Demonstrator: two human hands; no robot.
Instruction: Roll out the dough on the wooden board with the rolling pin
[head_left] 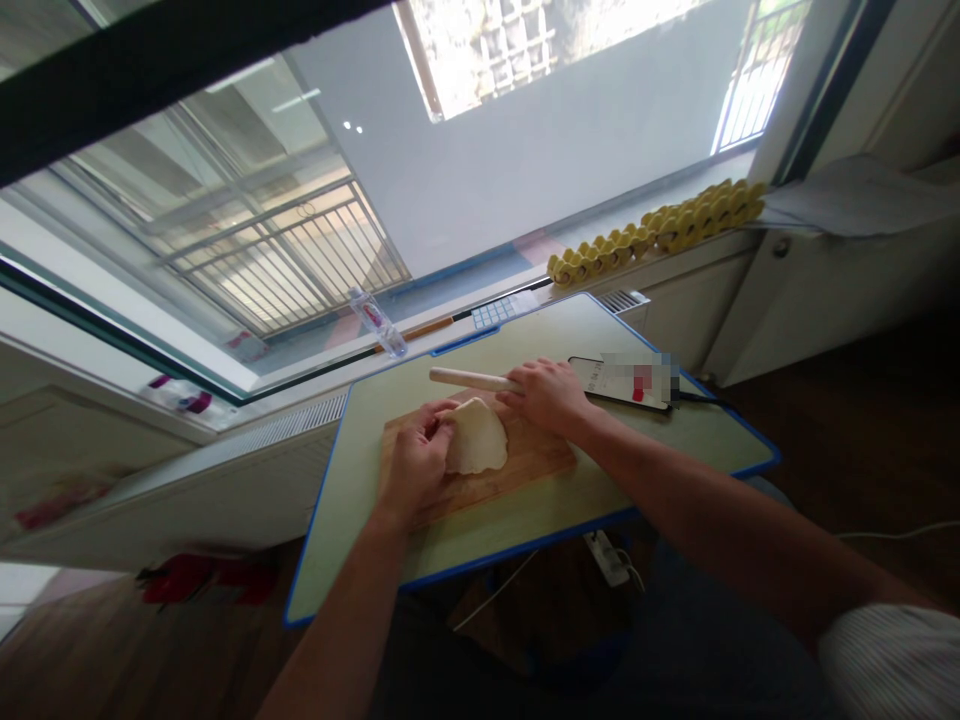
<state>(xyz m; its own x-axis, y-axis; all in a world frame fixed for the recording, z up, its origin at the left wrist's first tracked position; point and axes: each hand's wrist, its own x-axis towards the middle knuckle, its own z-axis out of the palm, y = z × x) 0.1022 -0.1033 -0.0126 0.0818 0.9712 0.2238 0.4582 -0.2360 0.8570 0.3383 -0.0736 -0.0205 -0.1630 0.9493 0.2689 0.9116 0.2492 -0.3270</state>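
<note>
A flat, pale round of dough (pixel 478 438) with an uneven edge lies over a wooden cutting board (pixel 536 465). My left hand (pixel 426 445) pinches the dough at its left side, thumb and fingers closed on the edge. Just beyond the dough, my right hand (pixel 546 395) is wrapped round one end of a light wooden rolling pin (pixel 472 379). The free end of the pin points left, past the far edge of the dough. My right fingers cover the pin's near end.
The board rests on a small blue-edged table (pixel 356 480). A phone (pixel 626 383) with a cable lies right of the board. On the windowsill are a clear plastic bottle (pixel 377 322) and yellow egg trays (pixel 660 230). A power strip (pixel 607 558) sits below the table's near edge.
</note>
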